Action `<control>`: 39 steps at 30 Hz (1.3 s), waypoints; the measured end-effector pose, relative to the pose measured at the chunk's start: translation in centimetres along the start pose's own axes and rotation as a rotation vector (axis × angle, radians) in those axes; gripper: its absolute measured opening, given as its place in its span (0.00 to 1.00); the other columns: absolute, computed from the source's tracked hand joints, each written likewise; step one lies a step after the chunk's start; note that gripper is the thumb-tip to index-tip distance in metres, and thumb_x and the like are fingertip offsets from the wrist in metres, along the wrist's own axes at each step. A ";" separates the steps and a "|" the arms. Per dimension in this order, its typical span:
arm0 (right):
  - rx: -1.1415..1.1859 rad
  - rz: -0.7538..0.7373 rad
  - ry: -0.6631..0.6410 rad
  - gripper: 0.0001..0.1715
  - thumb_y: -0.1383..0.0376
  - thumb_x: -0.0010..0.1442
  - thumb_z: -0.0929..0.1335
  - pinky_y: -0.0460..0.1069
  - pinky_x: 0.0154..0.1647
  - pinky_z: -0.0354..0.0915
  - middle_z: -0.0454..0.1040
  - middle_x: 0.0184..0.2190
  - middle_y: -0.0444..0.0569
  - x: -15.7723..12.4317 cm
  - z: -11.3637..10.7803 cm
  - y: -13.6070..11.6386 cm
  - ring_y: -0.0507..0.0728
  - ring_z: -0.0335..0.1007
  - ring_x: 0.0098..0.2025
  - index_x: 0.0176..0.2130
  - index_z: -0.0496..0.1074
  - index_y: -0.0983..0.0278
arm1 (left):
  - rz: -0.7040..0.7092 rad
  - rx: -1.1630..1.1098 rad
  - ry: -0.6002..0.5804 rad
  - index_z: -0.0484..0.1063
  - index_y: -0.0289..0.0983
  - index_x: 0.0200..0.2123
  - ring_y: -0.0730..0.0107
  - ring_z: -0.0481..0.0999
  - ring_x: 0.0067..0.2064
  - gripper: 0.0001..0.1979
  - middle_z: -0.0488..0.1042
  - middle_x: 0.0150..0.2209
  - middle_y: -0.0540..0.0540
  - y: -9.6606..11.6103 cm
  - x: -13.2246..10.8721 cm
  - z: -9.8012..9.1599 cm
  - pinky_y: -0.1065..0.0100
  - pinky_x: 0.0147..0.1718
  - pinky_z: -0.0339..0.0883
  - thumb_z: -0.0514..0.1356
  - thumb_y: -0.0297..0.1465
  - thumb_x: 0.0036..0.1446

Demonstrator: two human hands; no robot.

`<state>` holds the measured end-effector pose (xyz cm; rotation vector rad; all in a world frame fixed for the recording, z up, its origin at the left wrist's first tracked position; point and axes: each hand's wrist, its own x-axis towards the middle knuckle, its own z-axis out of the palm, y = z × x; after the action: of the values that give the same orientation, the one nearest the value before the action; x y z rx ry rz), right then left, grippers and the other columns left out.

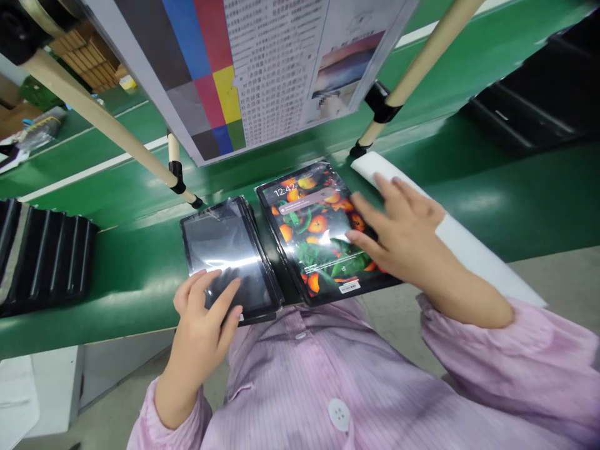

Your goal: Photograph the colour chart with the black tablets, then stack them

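Head view: by judgement, work part-way, going by the screens alone. Done, as far as visible: waking of the lit tablet (295, 237), to a lock screen at 12:42 with a notification bar below the clock and a small label (349, 286) near the bottom edge. Not done, by the same measure: waking of the dark tablet (225, 240), black apart from reflections. Impossible to judge anything further.

Both tablets flat on the green bench (135, 262), side by side at its near edge, with just a narrow gap between. Beneath the left hand (204, 322): the lower part of the dark tablet, under loosely spread fingers, with nothing grasped. Beneath the fingers of the right hand (407, 231): the right side of the lit tablet, likewise ungripped. Cannot tell light contact from hovering, for either hand. Beyond the right hand, along the bench: a white strip (473, 256).
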<state>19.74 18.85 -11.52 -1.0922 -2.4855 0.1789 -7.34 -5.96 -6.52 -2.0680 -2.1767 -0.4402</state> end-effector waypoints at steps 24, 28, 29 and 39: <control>-0.462 0.550 -0.066 0.36 0.46 0.71 0.53 0.60 0.47 0.59 0.64 0.65 0.60 -5.0 4.0 7.5 0.69 0.65 0.56 0.69 0.62 0.56 | 0.116 -0.205 0.014 0.73 0.38 0.54 0.46 0.61 0.60 0.17 0.65 0.57 0.35 -1.4 -4.1 0.8 0.45 0.56 0.60 0.60 0.24 0.63; -0.462 0.563 -0.082 0.37 0.46 0.71 0.53 0.58 0.46 0.58 0.65 0.65 0.60 -4.9 4.0 7.7 0.67 0.66 0.55 0.69 0.62 0.58 | 0.164 -0.261 0.014 0.73 0.37 0.54 0.45 0.60 0.60 0.17 0.64 0.57 0.35 -3.2 -4.2 0.9 0.44 0.55 0.59 0.60 0.25 0.62; -0.464 0.566 -0.086 0.37 0.46 0.71 0.53 0.57 0.45 0.57 0.65 0.65 0.60 -4.9 3.9 7.8 0.67 0.66 0.55 0.69 0.62 0.58 | 0.173 -0.273 0.001 0.73 0.38 0.54 0.44 0.60 0.61 0.17 0.64 0.58 0.35 -3.6 -4.2 0.9 0.44 0.56 0.59 0.60 0.25 0.62; -0.426 0.603 -0.070 0.37 0.47 0.72 0.53 0.56 0.48 0.55 0.65 0.65 0.60 -5.0 3.9 8.0 0.66 0.64 0.57 0.69 0.62 0.60 | 0.223 -0.255 -0.106 0.73 0.40 0.56 0.43 0.58 0.60 0.18 0.62 0.58 0.34 -4.9 -3.6 0.1 0.43 0.54 0.61 0.61 0.27 0.62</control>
<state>26.49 20.82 -18.87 -2.0247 -2.2282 -0.1547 -11.97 -9.58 -8.32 -2.4884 -1.9996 -0.6243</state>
